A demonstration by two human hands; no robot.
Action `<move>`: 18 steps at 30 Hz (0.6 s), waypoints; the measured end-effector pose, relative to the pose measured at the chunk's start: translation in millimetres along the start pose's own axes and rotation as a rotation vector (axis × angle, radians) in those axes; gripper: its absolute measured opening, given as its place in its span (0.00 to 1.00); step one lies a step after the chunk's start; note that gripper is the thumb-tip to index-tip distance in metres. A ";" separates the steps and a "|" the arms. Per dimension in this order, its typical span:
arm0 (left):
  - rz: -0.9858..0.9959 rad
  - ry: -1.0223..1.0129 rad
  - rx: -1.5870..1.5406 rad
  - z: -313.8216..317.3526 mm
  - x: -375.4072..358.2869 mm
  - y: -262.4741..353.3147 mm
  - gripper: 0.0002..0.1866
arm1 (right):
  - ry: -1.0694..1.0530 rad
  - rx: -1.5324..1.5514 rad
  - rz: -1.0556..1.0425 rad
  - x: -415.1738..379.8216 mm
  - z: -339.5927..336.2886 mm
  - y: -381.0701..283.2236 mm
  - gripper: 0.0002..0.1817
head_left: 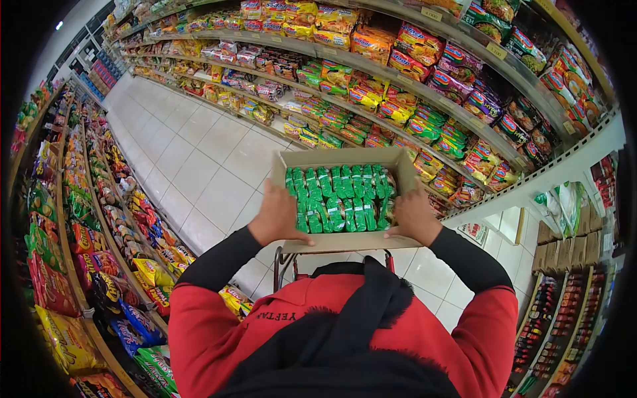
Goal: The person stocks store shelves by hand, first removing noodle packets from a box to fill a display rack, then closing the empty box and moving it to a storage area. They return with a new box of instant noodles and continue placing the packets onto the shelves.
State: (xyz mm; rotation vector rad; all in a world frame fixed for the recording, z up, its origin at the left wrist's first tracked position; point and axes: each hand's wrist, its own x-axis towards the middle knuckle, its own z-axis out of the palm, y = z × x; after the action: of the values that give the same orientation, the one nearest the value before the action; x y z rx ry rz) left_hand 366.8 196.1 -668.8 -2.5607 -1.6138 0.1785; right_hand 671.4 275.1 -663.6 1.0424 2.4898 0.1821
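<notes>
An open cardboard box (345,243) is right in front of me, filled with two rows of green noodle packets (340,196) standing on edge. My left hand (276,213) grips the box's left side, the thumb lying along the near rim. On the opposite side my right hand (413,211) holds the box the same way, its thumb over the near rim. Part of a metal frame with red parts (285,263) shows just below the box, near my body.
Ahead and to the right, long shelves (371,65) carry instant noodle packs. Snack bags (56,285) fill the shelves at left. A tiled aisle floor (192,166) runs between them. A white shelf end (564,156) and racks of small bottles (554,325) stand at right.
</notes>
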 end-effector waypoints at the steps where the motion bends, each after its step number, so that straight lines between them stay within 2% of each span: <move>1: -0.100 -0.117 -0.013 -2.6 -10.9 -5.2 0.54 | 0.000 0.000 0.003 -3.9 15.3 3.2 0.51; 2: -0.201 -0.233 -0.027 -2.2 -21.5 -9.7 0.62 | -0.042 0.063 0.069 -7.7 29.3 5.0 0.57; 3: -0.203 -0.230 -0.026 15.4 -31.4 -13.9 0.62 | -0.082 0.126 0.135 -11.3 43.6 6.9 0.65; 4: -0.286 -0.323 -0.159 46.1 -39.1 -18.1 0.68 | -0.079 0.126 0.137 -15.8 62.6 9.1 0.65; 5: -0.368 -0.415 -0.293 62.5 -41.0 -21.6 0.76 | -0.090 0.234 0.152 -20.0 82.3 10.8 0.70; 6: -0.392 -0.660 -0.337 52.2 -35.2 -21.6 0.85 | -0.103 0.341 0.165 -20.7 95.5 10.3 0.76; 7: -0.393 -0.662 -0.340 68.1 -37.5 -20.1 0.85 | -0.105 0.340 0.162 -19.1 101.6 6.6 0.76; 9: -0.345 -0.293 -0.752 129.2 -44.4 -13.6 0.87 | -0.152 0.597 0.233 -16.7 111.6 -0.7 0.80; 11: -0.312 -0.246 -0.785 146.7 -39.4 -14.6 0.89 | -0.090 0.689 0.257 -12.7 111.9 -1.6 0.78; 13: -0.321 -0.121 -1.058 142.6 -36.1 -15.5 0.88 | -0.123 0.706 0.254 -6.9 106.3 -0.4 0.77; 14: -0.315 -0.125 -1.061 140.7 -34.4 -16.5 0.88 | -0.012 0.694 0.243 -4.2 117.9 1.2 0.73; 16: -0.366 -0.076 -1.151 130.2 -28.8 -20.5 0.82 | 0.038 0.740 0.260 5.2 126.2 3.2 0.71; 17: -0.362 -0.081 -1.151 132.4 -25.9 -20.5 0.82 | 0.091 0.785 0.271 8.9 129.7 5.3 0.69; 18: -0.380 -0.004 -0.936 133.4 -22.3 -18.4 0.77 | 0.170 0.730 0.267 7.5 118.4 2.2 0.51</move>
State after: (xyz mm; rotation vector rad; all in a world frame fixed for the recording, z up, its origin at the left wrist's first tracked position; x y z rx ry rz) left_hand 319.9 187.9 -796.7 -2.6658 -2.5839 -0.7818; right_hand 720.1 276.6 -771.8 1.6993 2.6071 -0.6344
